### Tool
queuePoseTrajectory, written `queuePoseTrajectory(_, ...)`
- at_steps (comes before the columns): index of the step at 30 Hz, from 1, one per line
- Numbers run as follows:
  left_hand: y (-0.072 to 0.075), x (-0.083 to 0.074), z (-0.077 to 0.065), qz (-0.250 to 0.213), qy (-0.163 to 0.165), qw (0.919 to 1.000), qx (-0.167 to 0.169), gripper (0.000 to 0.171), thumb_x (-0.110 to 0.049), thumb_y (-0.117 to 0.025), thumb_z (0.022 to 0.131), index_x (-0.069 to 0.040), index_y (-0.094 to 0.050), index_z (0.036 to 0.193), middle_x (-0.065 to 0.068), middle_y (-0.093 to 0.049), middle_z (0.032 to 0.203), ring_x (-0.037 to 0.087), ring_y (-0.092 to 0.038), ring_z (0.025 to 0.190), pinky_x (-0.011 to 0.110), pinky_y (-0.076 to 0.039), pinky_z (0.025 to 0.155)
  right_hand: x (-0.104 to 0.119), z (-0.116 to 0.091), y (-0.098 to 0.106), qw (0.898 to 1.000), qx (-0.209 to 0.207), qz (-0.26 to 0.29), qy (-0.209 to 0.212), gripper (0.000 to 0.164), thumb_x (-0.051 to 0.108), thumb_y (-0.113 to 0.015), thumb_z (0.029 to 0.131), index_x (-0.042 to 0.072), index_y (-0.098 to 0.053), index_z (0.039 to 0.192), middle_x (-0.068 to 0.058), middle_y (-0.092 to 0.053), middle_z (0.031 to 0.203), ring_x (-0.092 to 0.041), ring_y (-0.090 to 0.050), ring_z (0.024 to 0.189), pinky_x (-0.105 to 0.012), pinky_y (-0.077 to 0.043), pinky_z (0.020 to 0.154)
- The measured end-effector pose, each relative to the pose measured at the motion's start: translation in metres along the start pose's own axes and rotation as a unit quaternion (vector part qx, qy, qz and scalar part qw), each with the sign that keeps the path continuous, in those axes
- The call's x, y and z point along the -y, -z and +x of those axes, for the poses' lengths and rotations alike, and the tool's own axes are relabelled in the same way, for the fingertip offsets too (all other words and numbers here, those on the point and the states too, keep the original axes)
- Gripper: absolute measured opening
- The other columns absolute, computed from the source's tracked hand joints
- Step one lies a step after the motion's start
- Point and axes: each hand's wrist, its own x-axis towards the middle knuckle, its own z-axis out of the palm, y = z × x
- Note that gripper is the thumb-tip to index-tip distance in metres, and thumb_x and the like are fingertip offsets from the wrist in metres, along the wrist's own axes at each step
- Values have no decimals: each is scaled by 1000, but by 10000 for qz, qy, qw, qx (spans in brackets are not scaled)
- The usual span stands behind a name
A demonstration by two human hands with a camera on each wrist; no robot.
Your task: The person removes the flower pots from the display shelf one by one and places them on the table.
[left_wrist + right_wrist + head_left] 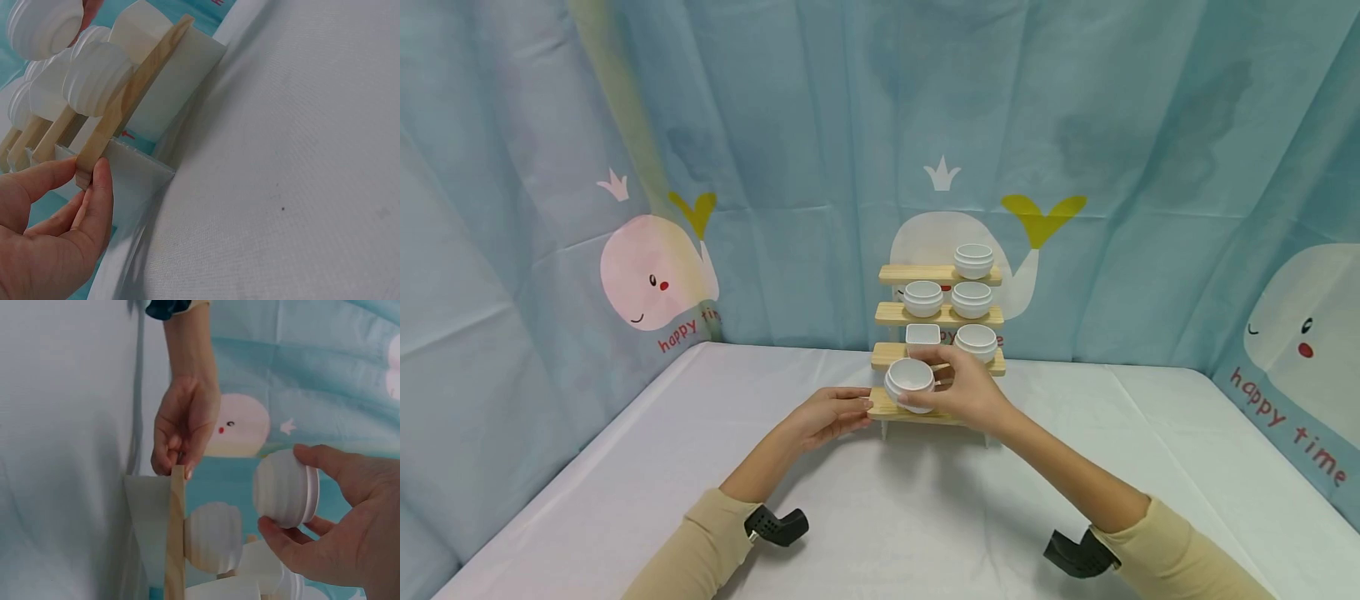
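Observation:
In the right wrist view my right hand (350, 519) grips a small white round ribbed bowl (284, 487) between thumb and fingers, above the lowest board of a tiered wooden display stand (887, 407). My left hand (56, 231) pinches the near end of that board (128, 103) in the left wrist view. Another ribbed bowl (212, 537) sits on the board under the held one. A square white cup (922, 335) and a round bowl (976, 341) stand on the tier above. My right hand (966, 392) hides part of the lowest tier in the head view.
Two round bowls, a left one (922, 298) and a right one (972, 300), stand on the third tier. One bowl (973, 261) stands at the right of the top tier. Beneath is a white-covered table (880, 517), and a blue whale-print curtain (820, 150) hangs behind.

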Motion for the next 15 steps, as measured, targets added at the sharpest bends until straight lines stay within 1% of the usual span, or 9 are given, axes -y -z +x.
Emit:
queuePoseTrajectory(5, 0, 0, 0, -61, -1, 10000, -14, 52, 0, -55, 108, 18, -37, 154, 14, -65, 114, 9, -71, 89, 18, -64, 84, -6, -6, -3, 9999, -20, 81, 149, 60, 14, -91, 83, -3, -65, 134, -16, -67, 131, -28, -68, 103, -42, -65, 94)
queuePoseTrajectory(11, 0, 1, 0, -50, -24, 10000, -17, 52, 1, -55, 108, 18, -37, 153, 14, -65, 114, 9, -71, 89, 18, -64, 84, -11, -12, -9, 9997, -95, 202, 32, 59, 13, -92, 82, -4, -66, 133, -17, -68, 129, -29, -70, 106, -41, -65, 93)
queuePoseTrajectory(15, 0, 1, 0, -60, -34, 10000, -5, 51, 1, -55, 108, 18, -38, 153, 14, -65, 114, 10, -71, 89, 18, -64, 84, -11, -18, -11, 9994, -157, 324, 1, 59, 11, -92, 82, -2, -65, 132, -16, -68, 128, -27, -70, 105, -39, -65, 91)
